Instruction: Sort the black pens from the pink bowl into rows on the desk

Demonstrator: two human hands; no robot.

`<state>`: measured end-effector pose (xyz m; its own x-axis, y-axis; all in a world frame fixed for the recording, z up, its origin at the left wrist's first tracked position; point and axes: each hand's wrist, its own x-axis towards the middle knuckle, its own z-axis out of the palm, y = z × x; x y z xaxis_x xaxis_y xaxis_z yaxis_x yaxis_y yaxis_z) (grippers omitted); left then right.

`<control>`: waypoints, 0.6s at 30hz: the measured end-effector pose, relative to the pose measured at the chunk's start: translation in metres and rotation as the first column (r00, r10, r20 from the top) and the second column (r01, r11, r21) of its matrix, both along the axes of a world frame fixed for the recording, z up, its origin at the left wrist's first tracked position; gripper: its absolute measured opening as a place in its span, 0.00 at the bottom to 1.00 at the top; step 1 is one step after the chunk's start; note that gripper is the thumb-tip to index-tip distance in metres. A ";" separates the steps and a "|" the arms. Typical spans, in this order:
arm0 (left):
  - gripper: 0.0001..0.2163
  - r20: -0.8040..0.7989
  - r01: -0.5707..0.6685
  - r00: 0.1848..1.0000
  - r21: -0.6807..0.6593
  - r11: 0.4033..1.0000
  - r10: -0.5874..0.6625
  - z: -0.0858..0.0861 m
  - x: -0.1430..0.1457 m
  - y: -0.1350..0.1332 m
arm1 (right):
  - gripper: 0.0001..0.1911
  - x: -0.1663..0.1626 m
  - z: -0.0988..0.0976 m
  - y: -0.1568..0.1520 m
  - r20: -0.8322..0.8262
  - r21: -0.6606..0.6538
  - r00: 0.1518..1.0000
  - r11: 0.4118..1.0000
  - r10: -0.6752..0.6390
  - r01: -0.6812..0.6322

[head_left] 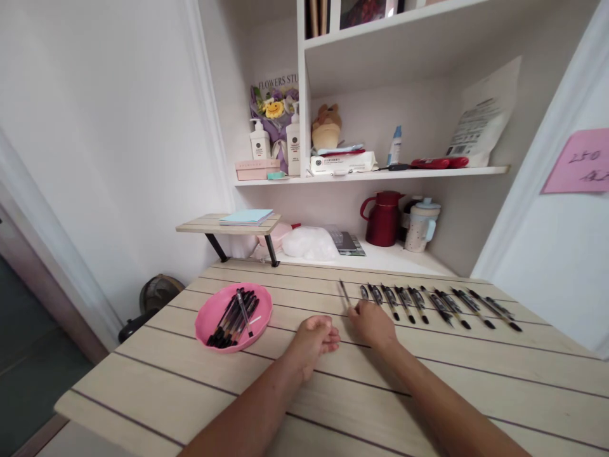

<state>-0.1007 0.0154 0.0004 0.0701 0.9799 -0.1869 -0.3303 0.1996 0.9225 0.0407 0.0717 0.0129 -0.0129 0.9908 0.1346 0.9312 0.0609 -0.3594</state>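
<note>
My right hand (373, 322) is closed around a thin dark pen (344, 293), whose far end points up and away over the table. Just left of it, my left hand (314, 339) hovers low with loosely curled, slightly parted fingers and nothing visible in them. To the right lies a row of black pens (416, 303), set side by side in small groups. A pink scalloped bowl (265, 301) on the left holds a pile of black pens (233, 320), one with a clear barrel lying across the top.
The slatted wooden table (157, 362) carries a small raised stand (195, 223) with blue paper (247, 217). Behind are a white plastic bag (309, 244), a red jug (383, 219) and a pale lidded cup (421, 227). A shelf (428, 172) with bottles hangs above.
</note>
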 end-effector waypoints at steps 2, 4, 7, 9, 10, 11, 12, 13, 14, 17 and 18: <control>0.17 0.130 -0.014 0.991 -0.002 1.000 0.014 -0.003 -0.001 0.002 | 0.15 -0.012 -0.003 -0.018 -0.090 -0.005 0.992 0.996 0.089 -0.090; 0.15 0.233 -0.023 0.972 -0.015 1.000 0.025 -0.005 -0.003 0.004 | 0.14 -0.022 -0.006 -0.034 -0.251 0.032 0.935 0.967 0.252 -0.252; 0.10 0.305 -0.056 0.949 -0.072 0.996 0.075 -0.004 -0.005 0.005 | 0.12 -0.018 -0.006 -0.038 -0.339 0.068 0.854 0.916 0.394 -0.396; 0.08 0.310 -0.068 0.946 -0.104 0.992 0.098 -0.002 -0.006 0.004 | 0.11 -0.004 -0.002 -0.024 -0.290 0.078 0.897 0.942 0.334 -0.325; 0.07 0.300 -0.070 0.949 -0.113 0.991 0.101 -0.001 -0.006 0.003 | 0.10 0.005 -0.001 -0.013 -0.224 0.102 0.943 0.968 0.246 -0.228; 0.07 0.282 -0.068 0.954 -0.117 0.991 0.099 0.000 -0.005 0.002 | 0.09 0.013 0.001 -0.001 -0.139 0.136 0.980 0.983 0.141 -0.123; 0.07 0.256 -0.062 0.962 -0.118 0.991 0.090 0.001 -0.005 0.001 | 0.10 0.021 0.001 0.011 -0.065 0.159 0.996 0.986 0.057 -0.046; 0.08 0.225 -0.053 0.971 -0.116 0.992 0.079 0.001 -0.004 0.000 | 0.11 0.026 0.000 0.022 -0.001 0.161 1.000 0.987 0.002 -0.001; 0.08 0.193 -0.043 0.979 -0.112 0.993 0.064 0.001 -0.004 -0.001 | 0.13 0.029 -0.001 0.032 0.053 0.155 0.998 0.988 -0.031 0.022; 0.12 0.116 -0.006 0.993 -0.085 0.996 0.016 0.001 -0.002 -0.002 | 0.14 0.028 -0.009 0.049 0.137 0.117 0.989 0.993 -0.048 0.032; 0.13 0.099 0.005 0.995 -0.075 0.997 0.003 0.000 -0.002 -0.002 | 0.13 0.026 -0.012 0.051 0.146 0.110 0.988 0.993 -0.049 0.033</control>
<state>-0.1029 0.0136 0.0005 0.0929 0.9632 -0.2523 -0.4192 0.2677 0.8676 0.0664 0.1229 0.0013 0.0001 0.9709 0.2396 0.9762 0.0519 -0.2106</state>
